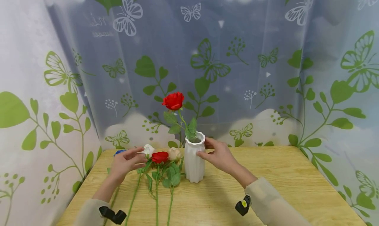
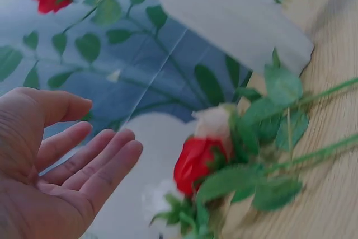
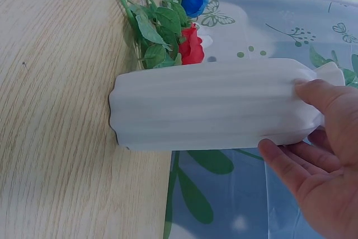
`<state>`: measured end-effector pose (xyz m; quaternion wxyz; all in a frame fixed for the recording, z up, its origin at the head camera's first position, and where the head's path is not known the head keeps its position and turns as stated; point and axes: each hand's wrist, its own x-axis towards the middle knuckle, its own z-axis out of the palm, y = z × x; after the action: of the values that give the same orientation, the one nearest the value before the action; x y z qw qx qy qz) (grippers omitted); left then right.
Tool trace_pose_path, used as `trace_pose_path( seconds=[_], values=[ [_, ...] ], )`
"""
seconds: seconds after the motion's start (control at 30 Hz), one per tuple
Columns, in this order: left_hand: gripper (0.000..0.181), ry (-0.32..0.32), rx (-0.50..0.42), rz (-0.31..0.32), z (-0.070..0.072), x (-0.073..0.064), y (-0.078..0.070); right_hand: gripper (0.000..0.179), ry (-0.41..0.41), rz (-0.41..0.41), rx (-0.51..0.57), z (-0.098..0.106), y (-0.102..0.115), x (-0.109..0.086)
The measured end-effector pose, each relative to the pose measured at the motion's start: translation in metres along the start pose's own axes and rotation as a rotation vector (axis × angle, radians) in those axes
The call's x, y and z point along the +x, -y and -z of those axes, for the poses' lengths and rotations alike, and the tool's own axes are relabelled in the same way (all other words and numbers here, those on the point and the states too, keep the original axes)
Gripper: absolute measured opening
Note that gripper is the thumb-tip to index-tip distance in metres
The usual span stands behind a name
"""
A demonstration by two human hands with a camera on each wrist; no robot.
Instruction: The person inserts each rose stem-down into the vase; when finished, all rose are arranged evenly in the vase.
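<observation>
A white ribbed vase (image 1: pixel 194 162) with a scalloped rim stands upright on the table. One red rose (image 1: pixel 173 101) leans leftward out of its mouth, its leaves at the rim. My right hand (image 1: pixel 220 155) holds the vase near its neck, thumb on the near side and fingers around the right side; the right wrist view shows the same hold on the vase (image 3: pixel 224 104). Over the flower heads at the left, my left hand (image 1: pixel 125 162) hovers with fingers loosely extended. Nothing lies in that hand (image 2: pixel 72 166) in the left wrist view.
Left of the vase lie a second red rose (image 1: pixel 160 157), a cream rose (image 1: pixel 174 153), a white rose (image 1: pixel 147 150) and a blue rose (image 1: pixel 119 152), stems toward me. The wooden table (image 1: pixel 266 180) ends at a butterfly-and-leaf patterned curtain (image 1: pixel 251 97) behind and on both sides.
</observation>
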<state>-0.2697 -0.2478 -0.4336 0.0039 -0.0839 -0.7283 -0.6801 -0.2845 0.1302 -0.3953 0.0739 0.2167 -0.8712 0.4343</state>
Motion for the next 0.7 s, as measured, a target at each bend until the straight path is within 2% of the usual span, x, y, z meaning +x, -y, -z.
trace_pose_path(
  seconds=[0.23, 0.4, 0.53, 0.7],
  values=[
    [0.062, 0.027, 0.035, 0.112, 0.035, -0.016, 0.009, 0.060, -0.003, -0.001, -0.001, 0.000, 0.000, 0.000],
    [0.070, 0.012, 0.054, 0.203, 0.057, -0.025, 0.023, 0.060, -0.001, -0.001, 0.002, 0.000, -0.001, 0.001],
    [0.070, 0.013, 0.058, 0.243, 0.074, -0.033, 0.036, 0.060, 0.002, 0.000, 0.000, -0.001, -0.001, 0.001],
    [0.071, -0.016, 0.067, 0.297, 0.092, -0.042, 0.048, 0.060, 0.002, -0.001, 0.008, -0.001, -0.001, 0.001]
  ],
)
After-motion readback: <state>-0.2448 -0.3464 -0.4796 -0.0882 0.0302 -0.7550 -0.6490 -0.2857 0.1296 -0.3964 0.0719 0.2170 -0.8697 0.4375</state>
